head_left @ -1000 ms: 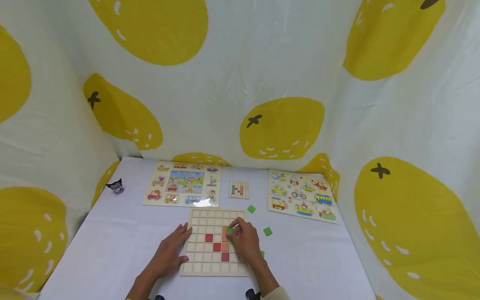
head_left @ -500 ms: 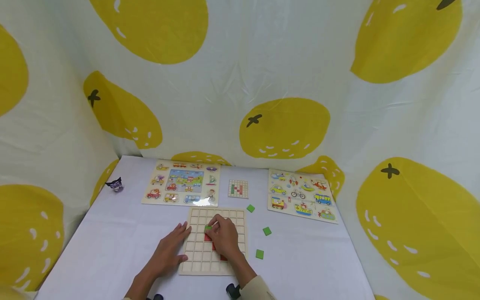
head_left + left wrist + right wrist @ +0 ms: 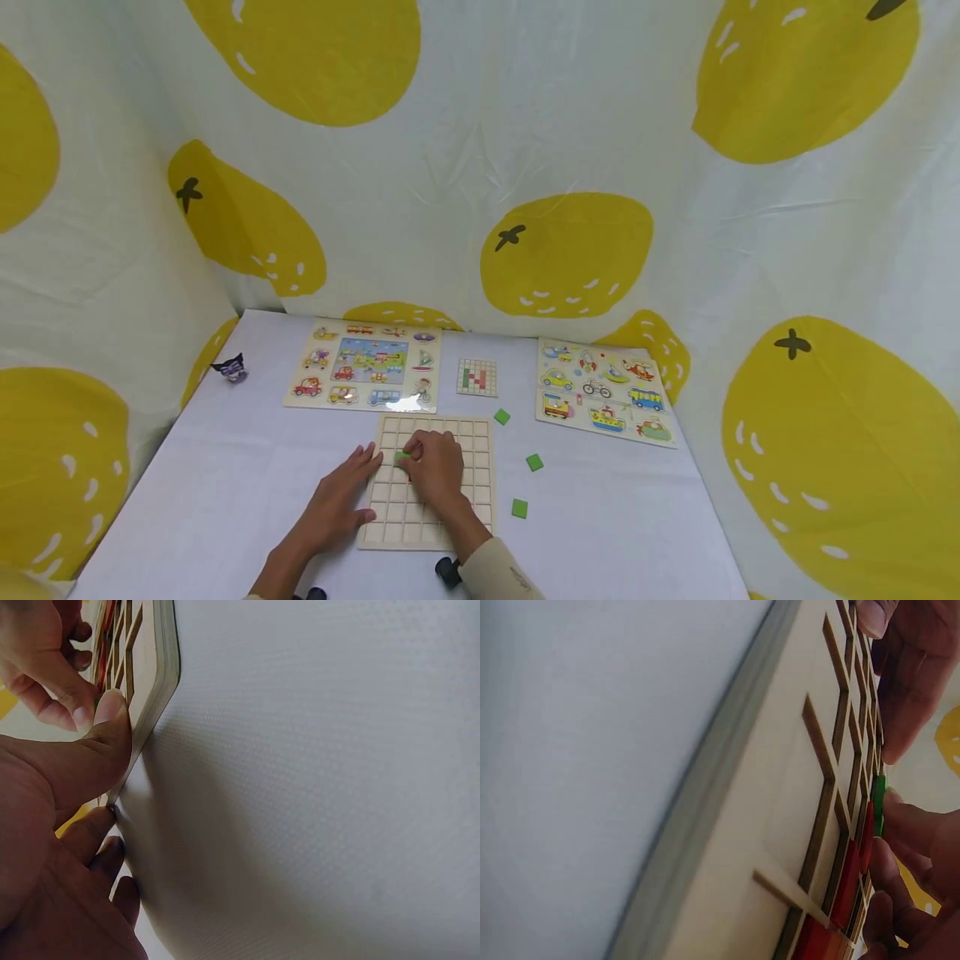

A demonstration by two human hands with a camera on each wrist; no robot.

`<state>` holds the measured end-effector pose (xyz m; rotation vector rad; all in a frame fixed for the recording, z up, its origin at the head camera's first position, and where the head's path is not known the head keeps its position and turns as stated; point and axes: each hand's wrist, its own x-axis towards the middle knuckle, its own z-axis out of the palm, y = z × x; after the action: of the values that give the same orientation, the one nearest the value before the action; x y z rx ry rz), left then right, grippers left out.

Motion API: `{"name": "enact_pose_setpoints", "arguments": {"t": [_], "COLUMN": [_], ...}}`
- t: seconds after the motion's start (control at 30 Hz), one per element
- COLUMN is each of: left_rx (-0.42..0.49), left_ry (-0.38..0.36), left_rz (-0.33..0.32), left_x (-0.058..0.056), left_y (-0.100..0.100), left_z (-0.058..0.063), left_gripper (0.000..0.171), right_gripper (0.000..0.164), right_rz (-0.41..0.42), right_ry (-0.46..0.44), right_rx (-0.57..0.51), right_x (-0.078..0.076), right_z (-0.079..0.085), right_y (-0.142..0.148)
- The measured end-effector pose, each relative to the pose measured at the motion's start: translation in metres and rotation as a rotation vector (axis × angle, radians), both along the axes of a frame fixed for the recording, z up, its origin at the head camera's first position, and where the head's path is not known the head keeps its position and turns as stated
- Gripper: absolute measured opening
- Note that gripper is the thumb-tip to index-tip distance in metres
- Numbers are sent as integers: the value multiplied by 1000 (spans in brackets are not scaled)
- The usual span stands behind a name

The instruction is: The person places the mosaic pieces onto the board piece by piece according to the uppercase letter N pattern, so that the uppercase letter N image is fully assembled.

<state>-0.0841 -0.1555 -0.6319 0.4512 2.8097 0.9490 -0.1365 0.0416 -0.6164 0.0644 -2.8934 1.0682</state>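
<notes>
A wooden grid board (image 3: 390,533) lies flat on the table. My right hand (image 3: 437,468) is over its upper left part and pinches a green square tile (image 3: 402,459) between thumb and fingers. The right wrist view shows this green tile (image 3: 879,802) standing at the board's surface, beside red tiles (image 3: 847,885) seated in the squares. From above, most of the coloured tiles are hidden under my right hand and wrist. My left hand (image 3: 339,503) rests at the board's left edge, fingers spread. In the left wrist view its thumb (image 3: 105,746) presses the board's rim.
Three loose green tiles (image 3: 519,507) lie right of the board. Behind it is a small pattern card (image 3: 492,367) with green and red squares. Vehicle puzzle boards stand at back left (image 3: 300,398) and back right (image 3: 546,423). A small dark figurine (image 3: 231,368) sits far left.
My right hand has moved left across the board with the green tile, from the orange tiles past the red one to the upper left. My left hand has stayed in place.
</notes>
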Motion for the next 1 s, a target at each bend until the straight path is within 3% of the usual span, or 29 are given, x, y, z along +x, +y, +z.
{"name": "enact_pose_setpoints", "arguments": {"t": [0.3, 0.47, 0.73, 1.0], "left_rx": [1, 4, 6, 0], "left_ry": [-12, -22, -13, -8], "left_rz": [12, 14, 21, 20], "left_x": [-1, 0, 1, 2], "left_y": [2, 2, 2, 3], "left_z": [1, 2, 1, 2], "left_gripper": [96, 97, 98, 99], "right_gripper": [14, 9, 8, 18], "right_rz": [-10, -22, -128, -255], "right_ry": [23, -2, -17, 38], "right_rx": [9, -78, -215, -131], "right_x": [-2, -2, -21, -50], "right_z": [0, 1, 13, 15], "right_y": [1, 13, 66, 126]}}
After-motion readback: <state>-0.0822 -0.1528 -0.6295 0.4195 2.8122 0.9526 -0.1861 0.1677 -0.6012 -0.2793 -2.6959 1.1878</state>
